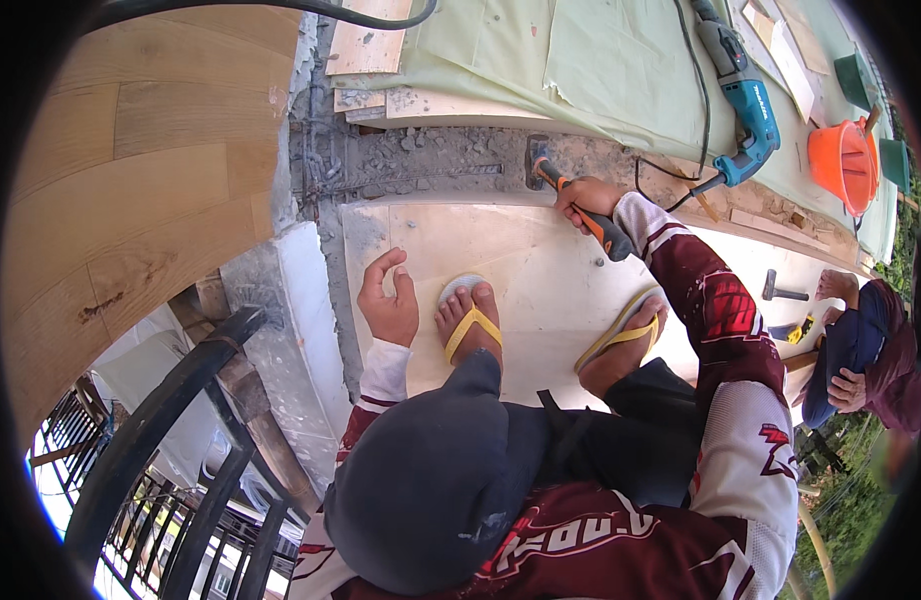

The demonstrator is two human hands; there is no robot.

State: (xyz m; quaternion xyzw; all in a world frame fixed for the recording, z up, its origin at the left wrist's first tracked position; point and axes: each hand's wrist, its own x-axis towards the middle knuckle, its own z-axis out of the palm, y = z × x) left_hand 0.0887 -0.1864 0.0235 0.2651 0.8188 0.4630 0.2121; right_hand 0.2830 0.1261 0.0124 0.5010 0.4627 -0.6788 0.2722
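Nearest to you, your knees and a dark cap fill the lower frame, and your feet in yellow sandals [471, 325] rest on a pale board [541, 270] that lies flat beneath you. Your left hand [391, 300] hovers over the board's left portion, just beside your left foot, fingers loosely curled and open, holding nothing. Your right hand [586, 198] sits at the board's far edge, fingers closed around the orange-and-black handle of a hammer [571, 198]; its head points toward the strip of broken concrete rubble [431, 160] just beyond the board. To your right, a second hammer [781, 291] lies on the board near another person's hand [836, 285]; that person crouches at the frame's right edge. Farther off, a blue power drill [749, 110] rests on a green sheet [601, 60], its cord trailing across it. An orange bucket [843, 165] stands at the far right. To your left, a black railing [181, 400] and wood-grain panel [121, 180] border the area.
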